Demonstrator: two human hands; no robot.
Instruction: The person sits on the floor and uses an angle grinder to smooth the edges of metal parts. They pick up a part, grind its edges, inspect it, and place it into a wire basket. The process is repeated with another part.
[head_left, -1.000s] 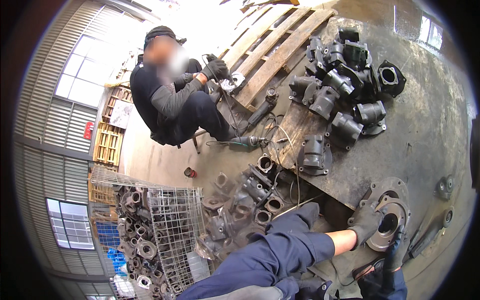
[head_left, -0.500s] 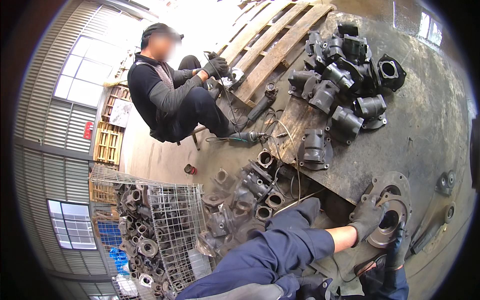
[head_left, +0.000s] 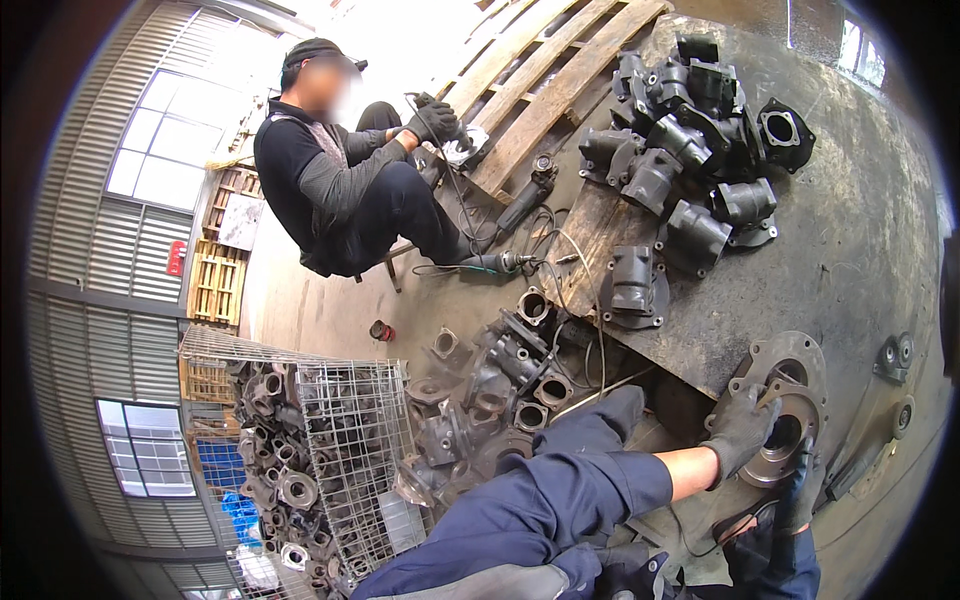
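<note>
A round grey metal flange [head_left: 768, 470] with a wide central bore stands at the near right edge of the dark worktop. My left hand [head_left: 742, 432], in a dark glove, grips its left rim, fingers curled over the edge of the bore. On the opposite side my gloved right hand [head_left: 800, 490] holds the rim, its fingers pointing up along it. Just behind lies a larger plate with bolt holes [head_left: 795, 350], partly covered by the flange. Part of the right hand's grip is hidden.
Dark pump-like castings [head_left: 690, 150] are heaped on the worktop [head_left: 790, 260]. Other castings [head_left: 490, 370] lie on the floor beside a wire cage [head_left: 355, 430] full of parts. An angle grinder [head_left: 528, 195] and cables lie near a seated co-worker [head_left: 340, 180]. A wooden pallet [head_left: 550, 70] lies beyond.
My hands stay on the flange, and the left one has shifted very slightly. The whole view has tilted a little. The co-worker's hands have moved slightly.
</note>
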